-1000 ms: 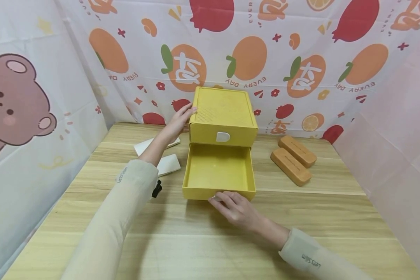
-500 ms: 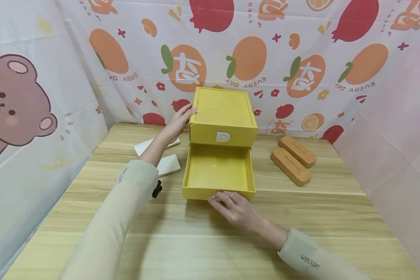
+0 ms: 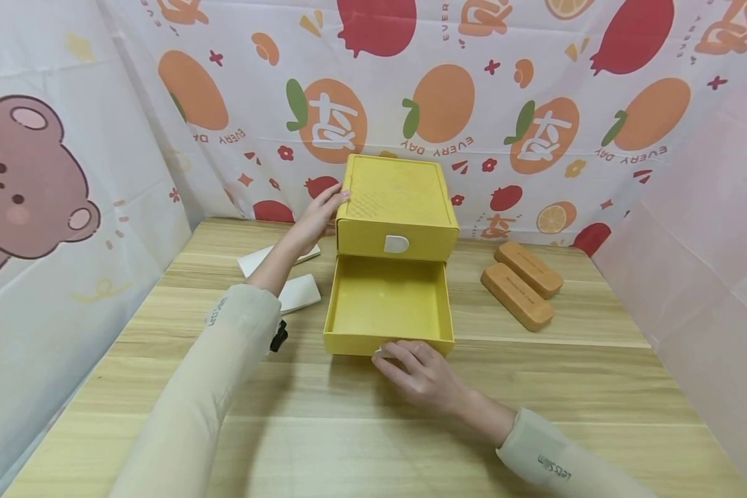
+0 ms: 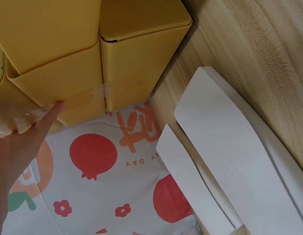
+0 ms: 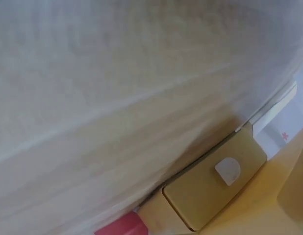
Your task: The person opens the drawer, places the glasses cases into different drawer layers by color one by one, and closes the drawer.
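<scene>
A yellow drawer cabinet (image 3: 395,190) stands at the back of the table, its top drawer pushed in and showing a white tab handle (image 3: 396,243). Below that, an empty yellow drawer (image 3: 389,297) is pulled far out. My left hand (image 3: 314,218) rests against the cabinet's left side; in the left wrist view an extended finger (image 4: 48,117) touches the yellow wall. At the pulled-out drawer's front, my right hand (image 3: 420,373) pinches its white handle, mostly hidden by the fingers. The right wrist view shows another closed drawer front (image 5: 215,186) underneath, with a white tab.
Two orange-brown oblong cases (image 3: 517,296) lie on the table right of the cabinet. To the left, partly behind my left forearm, lie two white oblong cases (image 4: 215,132). A patterned curtain (image 3: 504,41) hangs close behind the cabinet.
</scene>
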Tool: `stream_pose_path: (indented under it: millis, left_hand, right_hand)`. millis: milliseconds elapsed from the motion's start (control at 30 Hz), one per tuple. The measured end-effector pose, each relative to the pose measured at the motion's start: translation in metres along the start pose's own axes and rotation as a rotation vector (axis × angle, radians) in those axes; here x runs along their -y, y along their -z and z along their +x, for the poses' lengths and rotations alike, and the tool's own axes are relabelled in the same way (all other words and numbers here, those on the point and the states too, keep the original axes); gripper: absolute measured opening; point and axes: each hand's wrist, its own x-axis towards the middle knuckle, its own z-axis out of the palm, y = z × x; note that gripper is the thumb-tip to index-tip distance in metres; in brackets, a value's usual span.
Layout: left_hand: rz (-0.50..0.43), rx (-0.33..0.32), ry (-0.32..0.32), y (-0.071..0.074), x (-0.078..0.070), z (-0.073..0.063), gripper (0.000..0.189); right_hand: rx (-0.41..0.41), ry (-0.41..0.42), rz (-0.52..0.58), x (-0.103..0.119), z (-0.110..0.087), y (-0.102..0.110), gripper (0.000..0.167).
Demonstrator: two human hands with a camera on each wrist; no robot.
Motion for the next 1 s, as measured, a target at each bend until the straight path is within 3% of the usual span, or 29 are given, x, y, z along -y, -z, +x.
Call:
stream_pose_path:
  millis: [233,300,400,567,633,700,800,900,1000]
  left_hand:
    - [-0.002,-0.001,0.005,0.001,0.000,0.000,0.065]
    - [-0.004,-0.001,0.009,0.001,0.000,0.001,0.065]
    - [-0.011,0.006,0.014,0.001,0.000,0.001,0.064]
    - [-0.010,0.025,0.021,-0.001,-0.008,-0.006,0.063]
    - [-0.004,0.029,0.020,-0.003,-0.012,-0.010,0.062]
    - [-0.002,0.031,0.018,-0.005,-0.017,-0.015,0.062]
    - [-0.003,0.033,0.013,-0.006,-0.018,-0.018,0.062]
    - [-0.009,0.031,0.014,-0.003,-0.013,-0.013,0.062]
    - [-0.016,0.024,0.013,0.000,-0.005,-0.005,0.062]
  right_hand:
    - [-0.225,0.058,0.049,-0.030,0.007,0.006,0.017]
    - [-0.280,0.023,0.041,-0.041,0.007,0.010,0.015]
    - [-0.320,-0.114,0.030,-0.059,0.001,0.016,0.012]
    - [-0.324,-0.464,0.012,-0.089,-0.027,0.025,0.012]
    - [-0.259,-0.605,-0.008,-0.101,-0.045,0.028,0.014]
    - [-0.145,-0.733,-0.037,-0.112,-0.065,0.030,0.014]
    - [0.100,-0.906,-0.113,-0.123,-0.096,0.033,0.016]
    - [0.371,-1.061,-0.171,-0.128,-0.121,0.038,0.022]
    - [0.575,-1.176,-0.170,-0.129,-0.139,0.043,0.028]
